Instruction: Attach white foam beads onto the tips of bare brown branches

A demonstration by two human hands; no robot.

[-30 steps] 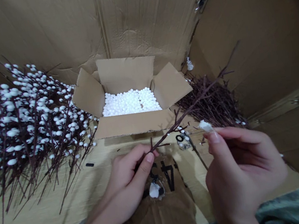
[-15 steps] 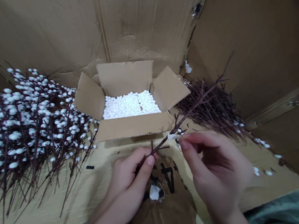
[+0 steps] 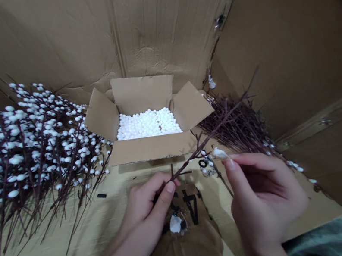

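My left hand [image 3: 152, 201] is closed around the lower end of a bare dark-brown branch [image 3: 200, 145], thumb on top. The branch slants up to the right, with small side twigs. My right hand [image 3: 265, 199] pinches a small whitish, partly see-through lump [image 3: 219, 153] between thumb and forefinger, just right of the branch and apart from it. I cannot tell what the lump is made of. Below my left hand, a similar white blob [image 3: 175, 223] sits on a brown cardboard piece [image 3: 192, 255] with black printed marks.
An open carton [image 3: 151, 148] of small white balls [image 3: 144, 123] stands ahead. Branches with white buds [image 3: 30, 147] are heaped at left, bare branches [image 3: 238, 121] at right. A black ring [image 3: 202, 163] and a small black piece [image 3: 101, 195] lie on the table. Cardboard walls [image 3: 154, 26] enclose the space.
My right hand has moved right and drawn the white lump away from the branch, where it was touching or very near. My left hand keeps its hold. The view has shifted slightly.
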